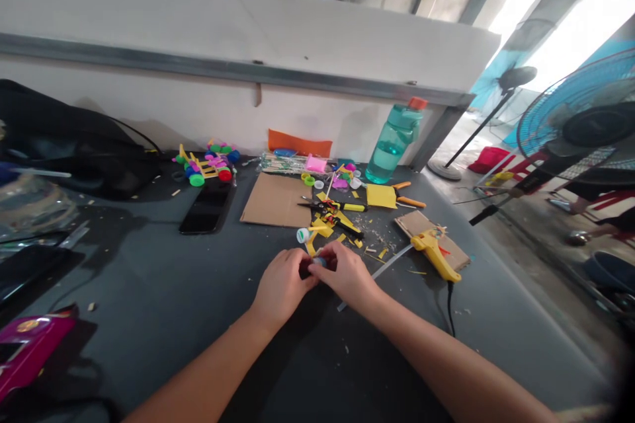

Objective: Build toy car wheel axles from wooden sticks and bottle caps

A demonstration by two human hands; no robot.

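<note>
My left hand [280, 283] and my right hand [351, 277] meet low over the dark table, fingers closed around a small blue-grey round piece [320, 262] that looks like a bottle cap. The fingers hide most of it. Just beyond the fingertips, a white cap with a green mark [303, 235] sits at the end of a short yellow stick [317, 229]; whether it joins the held piece I cannot tell. Pliers with yellow-and-black handles [350, 225] lie among yellow scraps past my hands. To the right rests a yellow glue gun [436, 256] with a clear glue stick [391, 263] behind it.
A cardboard sheet [278, 200], a phone [207, 208] and small toy cars with coloured cap wheels [208, 164] lie farther back. A teal water bottle [391, 145] stands by the partition. A magenta device [37, 350] is at left; a fan [580, 125] stands right.
</note>
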